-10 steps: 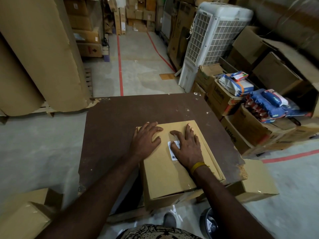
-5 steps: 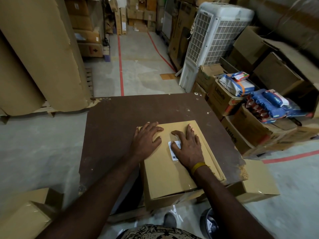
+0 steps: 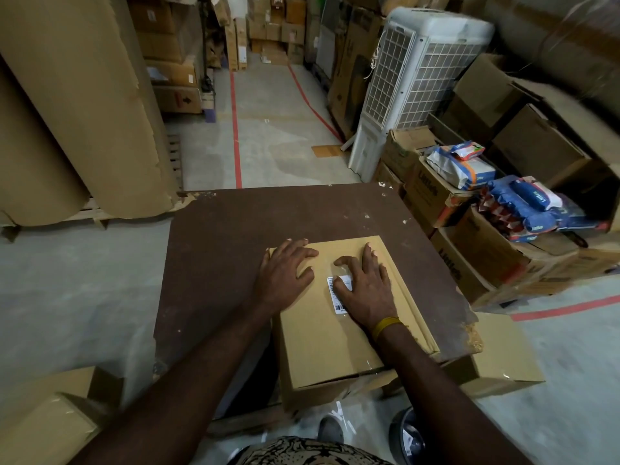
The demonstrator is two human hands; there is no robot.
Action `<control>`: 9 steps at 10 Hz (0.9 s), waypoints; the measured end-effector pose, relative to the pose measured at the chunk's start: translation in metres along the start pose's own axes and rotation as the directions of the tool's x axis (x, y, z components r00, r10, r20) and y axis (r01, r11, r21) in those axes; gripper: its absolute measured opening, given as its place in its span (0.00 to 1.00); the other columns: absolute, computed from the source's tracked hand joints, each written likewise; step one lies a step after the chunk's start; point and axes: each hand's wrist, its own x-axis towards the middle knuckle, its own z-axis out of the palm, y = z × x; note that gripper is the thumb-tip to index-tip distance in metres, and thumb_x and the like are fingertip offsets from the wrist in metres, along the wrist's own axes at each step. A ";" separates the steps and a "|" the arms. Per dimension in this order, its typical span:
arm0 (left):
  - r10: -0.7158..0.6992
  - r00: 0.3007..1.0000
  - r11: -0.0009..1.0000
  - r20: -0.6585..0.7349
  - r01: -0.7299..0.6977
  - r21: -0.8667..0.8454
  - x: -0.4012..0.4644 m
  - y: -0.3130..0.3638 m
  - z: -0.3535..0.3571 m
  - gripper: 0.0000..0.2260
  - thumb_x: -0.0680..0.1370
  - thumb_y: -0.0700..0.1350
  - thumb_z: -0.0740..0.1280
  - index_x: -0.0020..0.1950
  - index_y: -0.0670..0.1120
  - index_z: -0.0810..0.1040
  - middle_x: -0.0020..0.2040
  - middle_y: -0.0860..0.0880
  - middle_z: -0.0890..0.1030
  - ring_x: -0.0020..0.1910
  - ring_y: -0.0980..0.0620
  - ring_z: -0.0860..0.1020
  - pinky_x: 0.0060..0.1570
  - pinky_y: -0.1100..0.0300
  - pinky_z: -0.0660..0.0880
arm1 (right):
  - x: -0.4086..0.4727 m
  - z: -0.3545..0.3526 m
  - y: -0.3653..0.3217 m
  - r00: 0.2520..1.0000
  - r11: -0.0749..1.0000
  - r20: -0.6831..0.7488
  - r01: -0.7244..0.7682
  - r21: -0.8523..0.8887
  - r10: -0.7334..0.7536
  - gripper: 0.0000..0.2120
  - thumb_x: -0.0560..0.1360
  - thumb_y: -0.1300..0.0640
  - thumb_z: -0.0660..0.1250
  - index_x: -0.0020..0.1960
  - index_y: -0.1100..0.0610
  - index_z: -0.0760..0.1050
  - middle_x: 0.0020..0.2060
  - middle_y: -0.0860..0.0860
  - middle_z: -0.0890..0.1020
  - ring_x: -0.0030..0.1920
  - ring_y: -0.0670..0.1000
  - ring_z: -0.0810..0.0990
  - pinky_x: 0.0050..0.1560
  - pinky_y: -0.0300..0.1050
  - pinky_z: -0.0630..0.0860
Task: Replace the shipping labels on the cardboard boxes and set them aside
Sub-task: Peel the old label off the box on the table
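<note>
so my flat right hand point(image 3: 364, 290) presses the white barcoded label point(image 3: 336, 292) onto the tan cardboard box point(image 3: 330, 337), flat left hand point(image 3: 285, 275) steadying; setting aside remains.

A brown table point(image 3: 268, 223) stands on a grey floor point(image 3: 67, 290). Behind it, red lines point(image 3: 236, 129) run away. Right of it stands a white cooler point(image 3: 412, 85); left, big rolls point(image 3: 67, 105).

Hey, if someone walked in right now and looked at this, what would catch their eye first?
Probably the two hands pressed flat on the cardboard box at the near edge of the brown table: the left hand on the box's far left corner, the right hand partly covering a white label. Next, the tall white air cooler behind the table to the right, and the huge brown paper rolls on the left.
</note>
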 end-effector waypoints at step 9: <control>-0.013 1.000 1.000 0.014 0.013 -0.009 -0.001 0.002 -0.002 0.17 0.81 0.52 0.63 0.71 0.59 0.71 0.77 0.57 0.64 0.79 0.53 0.56 0.76 0.42 0.50 | 0.000 -0.001 0.000 1.000 1.000 0.021 0.004 -0.017 -0.004 0.21 0.80 0.41 0.58 0.72 0.39 0.63 0.81 0.55 0.43 0.81 0.57 0.44 0.79 0.55 0.43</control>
